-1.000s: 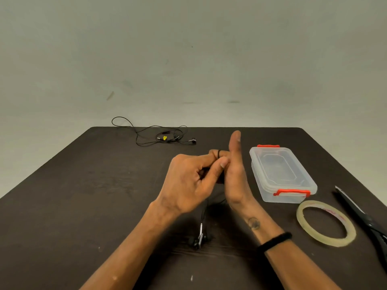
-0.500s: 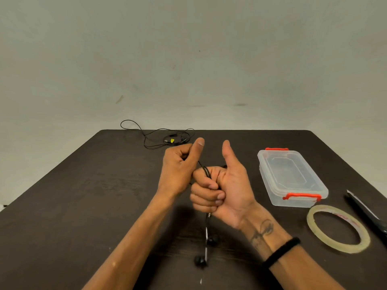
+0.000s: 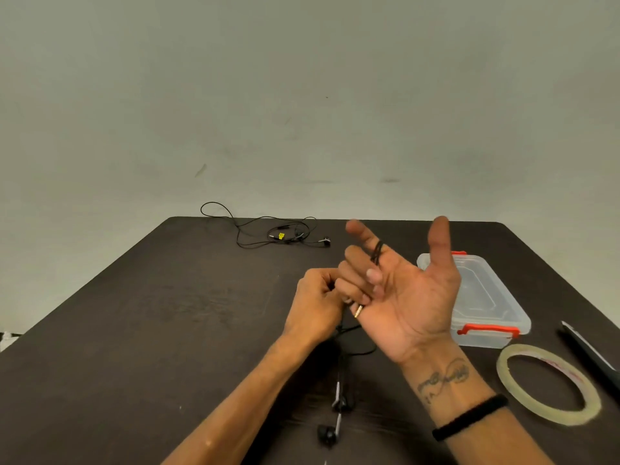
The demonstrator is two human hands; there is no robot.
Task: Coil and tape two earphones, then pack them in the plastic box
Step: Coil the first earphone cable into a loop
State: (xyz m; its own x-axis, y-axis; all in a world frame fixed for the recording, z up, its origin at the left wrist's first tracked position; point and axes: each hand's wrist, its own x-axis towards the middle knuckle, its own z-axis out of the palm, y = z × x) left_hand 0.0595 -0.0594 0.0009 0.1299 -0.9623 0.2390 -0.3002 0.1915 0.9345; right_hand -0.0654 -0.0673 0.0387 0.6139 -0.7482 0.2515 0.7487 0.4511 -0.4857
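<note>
On the tabletop, a loose earphone lies at the far edge, left of centre, its cord partly hanging past that edge. The plastic box sits to the right, with the tape roll nearer the person and the scissors just right of the roll. Both hands are raised over the middle: the left hand touches the right hand, which is in front of the box. A second earphone hangs from them, its buds on the tabletop between the forearms.
</note>
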